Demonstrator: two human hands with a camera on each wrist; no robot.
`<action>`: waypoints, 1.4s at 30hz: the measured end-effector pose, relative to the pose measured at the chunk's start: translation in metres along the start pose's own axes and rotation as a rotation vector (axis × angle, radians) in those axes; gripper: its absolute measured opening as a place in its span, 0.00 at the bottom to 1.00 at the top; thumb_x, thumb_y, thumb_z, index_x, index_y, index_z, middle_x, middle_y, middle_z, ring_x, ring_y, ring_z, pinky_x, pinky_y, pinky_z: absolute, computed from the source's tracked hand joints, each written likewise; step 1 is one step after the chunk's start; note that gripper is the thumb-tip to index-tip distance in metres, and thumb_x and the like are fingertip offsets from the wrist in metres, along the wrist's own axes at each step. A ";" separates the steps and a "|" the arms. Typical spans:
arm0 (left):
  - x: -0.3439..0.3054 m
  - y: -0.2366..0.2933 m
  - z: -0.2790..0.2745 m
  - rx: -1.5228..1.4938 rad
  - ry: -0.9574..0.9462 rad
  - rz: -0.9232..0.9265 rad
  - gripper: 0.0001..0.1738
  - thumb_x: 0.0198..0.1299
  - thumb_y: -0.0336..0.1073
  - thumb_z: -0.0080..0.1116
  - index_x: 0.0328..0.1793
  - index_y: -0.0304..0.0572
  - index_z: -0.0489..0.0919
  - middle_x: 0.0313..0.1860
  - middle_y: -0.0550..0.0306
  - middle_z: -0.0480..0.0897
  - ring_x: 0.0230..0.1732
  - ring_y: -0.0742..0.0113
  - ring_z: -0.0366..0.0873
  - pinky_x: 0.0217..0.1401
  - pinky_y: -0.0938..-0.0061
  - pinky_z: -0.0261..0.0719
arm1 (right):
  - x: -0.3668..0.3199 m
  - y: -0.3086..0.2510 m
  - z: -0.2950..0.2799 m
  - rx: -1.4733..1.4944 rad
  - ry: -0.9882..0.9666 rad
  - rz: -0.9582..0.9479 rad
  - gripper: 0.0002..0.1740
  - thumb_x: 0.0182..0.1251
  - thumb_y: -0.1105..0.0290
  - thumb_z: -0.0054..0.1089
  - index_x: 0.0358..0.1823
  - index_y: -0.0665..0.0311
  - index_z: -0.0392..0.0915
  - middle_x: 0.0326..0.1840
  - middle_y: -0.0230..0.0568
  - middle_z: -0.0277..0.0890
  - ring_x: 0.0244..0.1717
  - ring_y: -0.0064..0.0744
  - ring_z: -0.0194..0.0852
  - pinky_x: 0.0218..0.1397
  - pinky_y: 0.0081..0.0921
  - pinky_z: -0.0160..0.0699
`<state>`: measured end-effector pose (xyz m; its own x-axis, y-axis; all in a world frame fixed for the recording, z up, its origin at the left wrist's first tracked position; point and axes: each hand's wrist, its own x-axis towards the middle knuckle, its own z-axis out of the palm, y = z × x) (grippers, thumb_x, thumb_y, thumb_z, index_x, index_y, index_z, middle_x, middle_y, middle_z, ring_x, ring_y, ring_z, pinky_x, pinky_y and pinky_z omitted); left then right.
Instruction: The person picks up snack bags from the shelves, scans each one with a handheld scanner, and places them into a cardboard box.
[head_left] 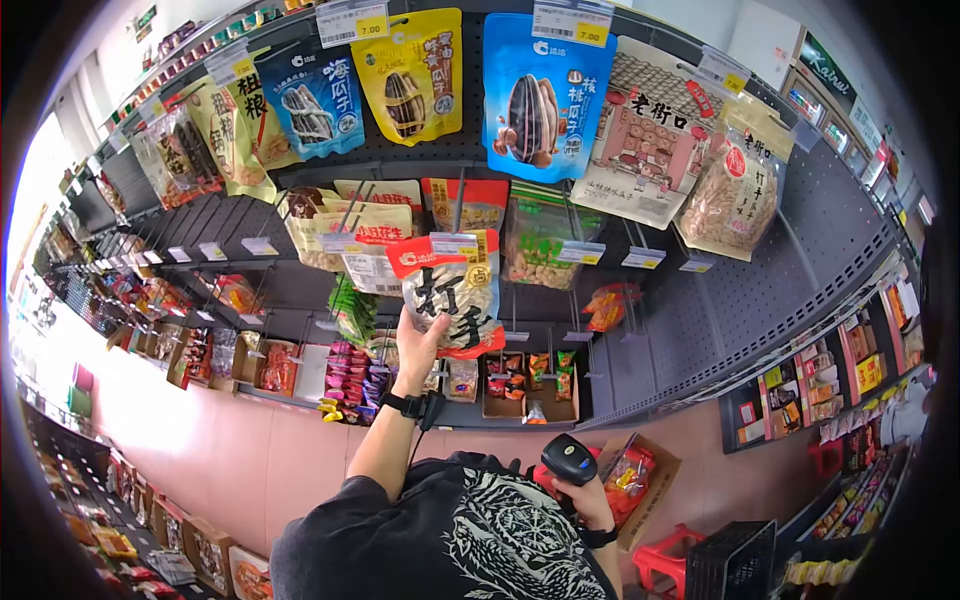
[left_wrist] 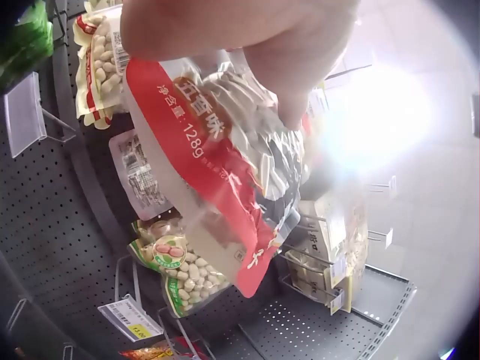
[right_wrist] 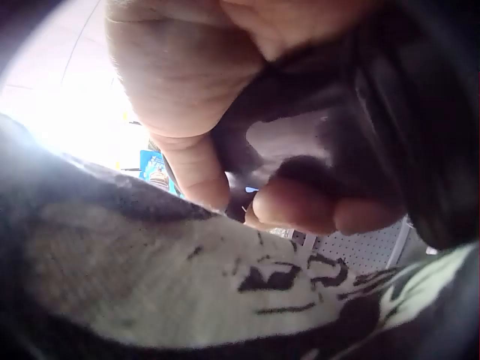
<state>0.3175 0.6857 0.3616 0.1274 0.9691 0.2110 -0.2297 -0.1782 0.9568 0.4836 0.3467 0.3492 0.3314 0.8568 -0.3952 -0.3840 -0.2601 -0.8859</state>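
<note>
My left hand [head_left: 420, 345] reaches up to the shelf and grips the lower left edge of a snack bag [head_left: 460, 300], thumb on its front. The bag is red and pale with large black characters and hangs nearly upright at the peg hooks, a price tag overlapping its top. In the left wrist view the hand [left_wrist: 247, 30] covers one end of the bag [left_wrist: 217, 157], where 128g is printed. Low by the body, my right hand [head_left: 592, 500] holds a black barcode scanner [head_left: 568, 458]. In the right wrist view its fingers [right_wrist: 296, 206] curl round the scanner's dark handle [right_wrist: 292, 135].
Blue, yellow and beige seed bags [head_left: 545, 100] hang above on hooks with price tags. Peanut bags [head_left: 345, 215] hang to the left of the held bag. Below are snack boxes [head_left: 530, 390]. An open carton [head_left: 650, 480], a red stool [head_left: 665, 560] and a black crate [head_left: 735, 560] stand on the floor.
</note>
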 end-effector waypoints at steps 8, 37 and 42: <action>0.029 -0.003 -0.006 0.102 -0.084 0.006 0.28 0.53 0.36 0.69 0.58 0.34 0.71 0.45 0.53 0.82 0.46 0.69 0.78 0.52 0.72 0.74 | 0.005 0.012 0.018 -0.027 0.090 0.030 0.15 0.57 0.79 0.65 0.46 0.63 0.77 0.30 0.28 0.76 0.25 0.18 0.71 0.29 0.19 0.71; -0.134 -0.134 0.132 0.391 -1.297 -0.471 0.27 0.54 0.44 0.69 0.53 0.35 0.74 0.35 0.54 0.83 0.30 0.73 0.80 0.30 0.76 0.78 | -0.054 0.041 0.027 -0.343 0.220 -0.204 0.33 0.49 0.64 0.75 0.57 0.65 0.73 0.49 0.43 0.81 0.50 0.30 0.78 0.56 0.29 0.73; -0.251 -0.176 0.218 0.118 -1.334 -1.036 0.21 0.63 0.39 0.61 0.55 0.31 0.73 0.39 0.55 0.82 0.32 0.70 0.79 0.33 0.73 0.79 | -0.105 0.037 0.002 -0.214 0.472 -0.072 0.28 0.51 0.66 0.74 0.54 0.66 0.76 0.46 0.41 0.82 0.47 0.26 0.78 0.57 0.26 0.74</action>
<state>0.5364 0.4367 0.1835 0.8469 -0.1188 -0.5182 0.5265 0.3227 0.7865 0.4325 0.2483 0.3583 0.7214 0.5948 -0.3545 -0.1780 -0.3355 -0.9251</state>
